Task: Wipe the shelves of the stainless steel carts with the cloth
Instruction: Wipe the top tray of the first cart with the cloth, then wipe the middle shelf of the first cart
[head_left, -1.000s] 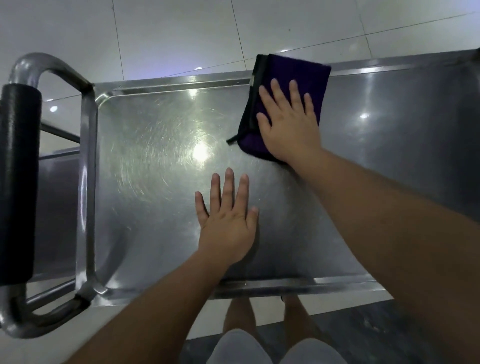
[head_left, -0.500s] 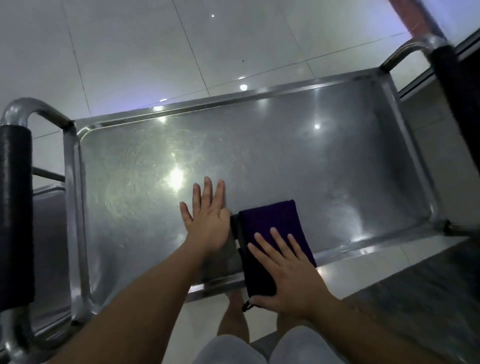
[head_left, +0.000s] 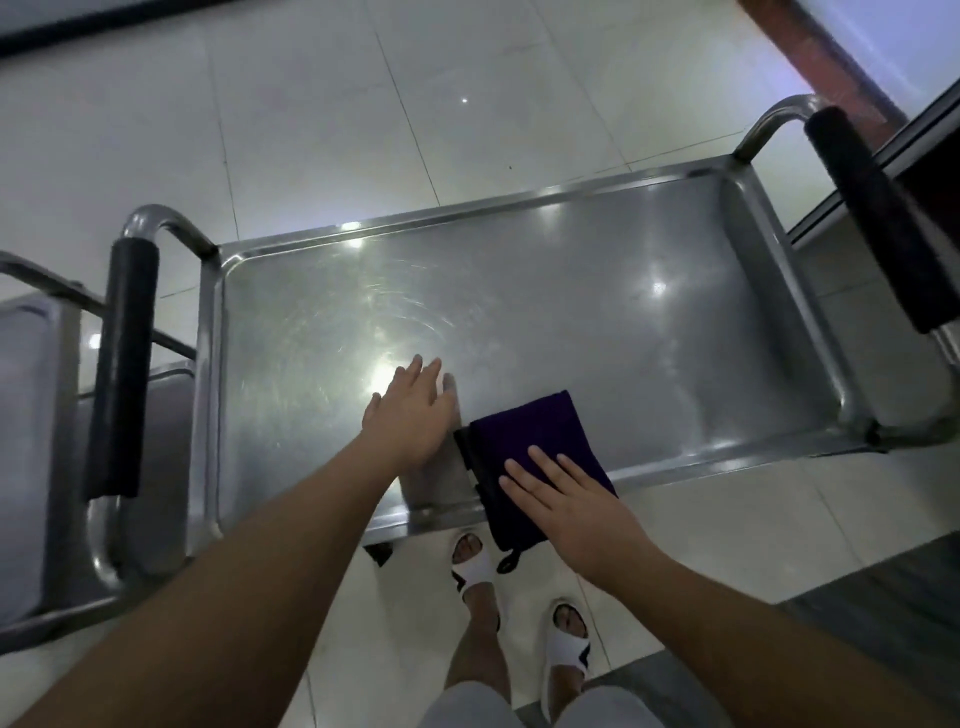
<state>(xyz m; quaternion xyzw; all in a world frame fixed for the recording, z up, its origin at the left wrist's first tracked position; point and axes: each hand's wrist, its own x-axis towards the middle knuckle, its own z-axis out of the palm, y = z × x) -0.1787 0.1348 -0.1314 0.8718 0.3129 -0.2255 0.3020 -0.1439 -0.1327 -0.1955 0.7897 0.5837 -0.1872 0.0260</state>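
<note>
since half a second ago the purple cloth has barely shifted along the near edge of the shelf, while the view has pulled back so that both cart handles and the person's feet now show. one second ago the cloth lay at the far rim; it now lies at the near one.

the right hand lies flat on the cloth with straight, spread fingers, pressing it down, grasping nothing. under the palm the cloth hangs over the near rim of the stainless steel cart's top shelf, and a small black loop dangles from its corner below the hand. a black strip runs along the cloth's left edge. no label or writing can be read on it.

just left of that hand, the left hand rests flat on the bare steel, fingers straight and close together, near the cloth's black edge; whether it touches it cannot be told.

farther left of the hands stands a handle with a black grip, and beyond it part of a second steel cart. well to the right is the other handle, black-padded. below the hands, white slide sandals stand on the pale tiled floor.
</note>
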